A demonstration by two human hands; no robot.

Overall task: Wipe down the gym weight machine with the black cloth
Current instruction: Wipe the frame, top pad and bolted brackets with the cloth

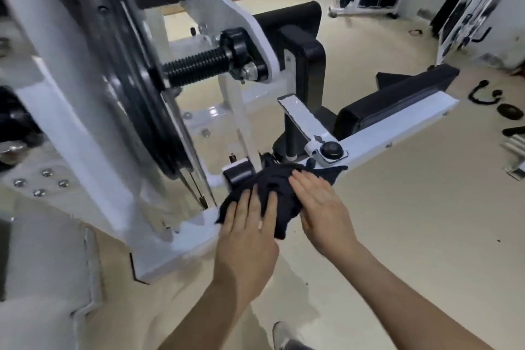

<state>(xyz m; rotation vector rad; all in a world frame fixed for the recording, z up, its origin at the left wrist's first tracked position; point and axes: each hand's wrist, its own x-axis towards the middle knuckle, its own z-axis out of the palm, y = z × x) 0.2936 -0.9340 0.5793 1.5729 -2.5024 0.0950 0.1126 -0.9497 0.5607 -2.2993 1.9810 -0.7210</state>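
— Where is the black cloth (274,189) right now?
— Lower middle of the frame. It is bunched up on the low white beam (397,126) of the weight machine (82,139), just left of the round black knob (330,148) fixed to that beam.
— And your hands?
— Both lie on it. My left hand (247,233) presses flat on the cloth's near left side, fingers (245,204) straight and slightly apart, gripping nothing. My right hand (321,214) rests flat on its right side, fingers straight and close together, tips on the fabric.
— Does any of the cloth hang free?
— Yes, a dark fold droops off the beam's near edge between my hands, and a corner pokes out to the right, below the knob.
— What else is around?
— A black seat pad (397,101) runs along the beam toward the right of the frame. A black threaded rod (196,67) sits upper left of centre. My shoe (284,334) shows at the bottom edge, on the pale floor (426,236).
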